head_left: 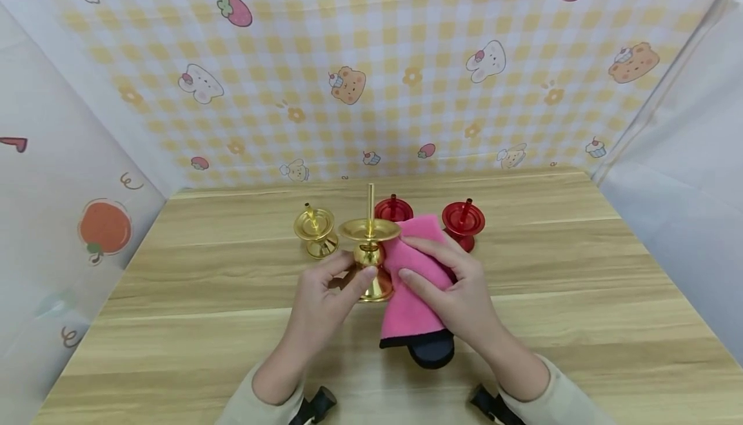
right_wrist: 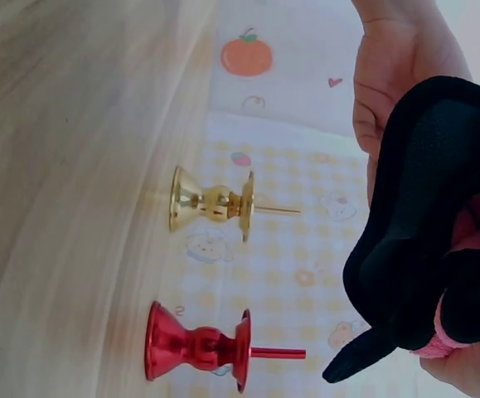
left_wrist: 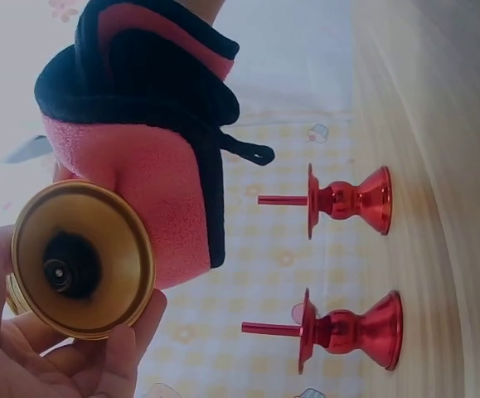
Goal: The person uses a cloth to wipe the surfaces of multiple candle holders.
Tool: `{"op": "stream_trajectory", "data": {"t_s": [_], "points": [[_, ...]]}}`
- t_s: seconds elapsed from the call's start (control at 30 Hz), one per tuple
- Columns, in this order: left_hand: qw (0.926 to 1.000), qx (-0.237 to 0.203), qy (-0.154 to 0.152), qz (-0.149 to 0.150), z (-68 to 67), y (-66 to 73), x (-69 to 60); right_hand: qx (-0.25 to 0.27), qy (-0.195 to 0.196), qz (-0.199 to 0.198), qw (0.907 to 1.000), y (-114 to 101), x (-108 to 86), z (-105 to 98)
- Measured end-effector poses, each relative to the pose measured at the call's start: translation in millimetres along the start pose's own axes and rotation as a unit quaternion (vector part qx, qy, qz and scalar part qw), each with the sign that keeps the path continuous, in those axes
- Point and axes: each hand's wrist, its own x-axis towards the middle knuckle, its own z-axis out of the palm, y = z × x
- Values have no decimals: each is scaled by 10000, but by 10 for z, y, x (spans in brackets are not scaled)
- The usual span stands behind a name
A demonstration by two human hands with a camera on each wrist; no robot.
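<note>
In the head view my left hand [head_left: 322,296] grips a gold candle holder [head_left: 369,255] by its lower part, upright and raised off the table. The left wrist view shows the underside of its round base [left_wrist: 123,240], with a dark centre. My right hand [head_left: 464,293] holds a pink cloth [head_left: 413,302] with black edging, its thumb and fingers bent over the fabric. The cloth touches the right side of the holder. A black loop [left_wrist: 248,152] hangs from the cloth. In the right wrist view the cloth's dark side [right_wrist: 414,182] hides most of the right hand.
Behind the hands stand a smaller-looking gold candle holder [head_left: 316,228] on the left and two red ones, one in the middle [head_left: 395,209] and another at the right [head_left: 463,220]. The wooden table [head_left: 580,283] ends at a checked curtain [head_left: 406,115].
</note>
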Motion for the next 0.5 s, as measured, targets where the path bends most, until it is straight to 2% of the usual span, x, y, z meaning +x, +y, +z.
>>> {"op": "stream_trajectory", "data": {"t_s": [0.23, 0.37, 0.5], "points": [[9993, 114, 239, -254, -20, 2, 11, 118, -32, -443, 9989, -47, -51, 33], [9991, 14, 270, -328, -22, 1, 22, 161, 1, -572, 9982, -79, -75, 52], [9996, 9, 164, -228, -21, 3, 13, 167, 162, -361, 9991, -78, -79, 76]]}}
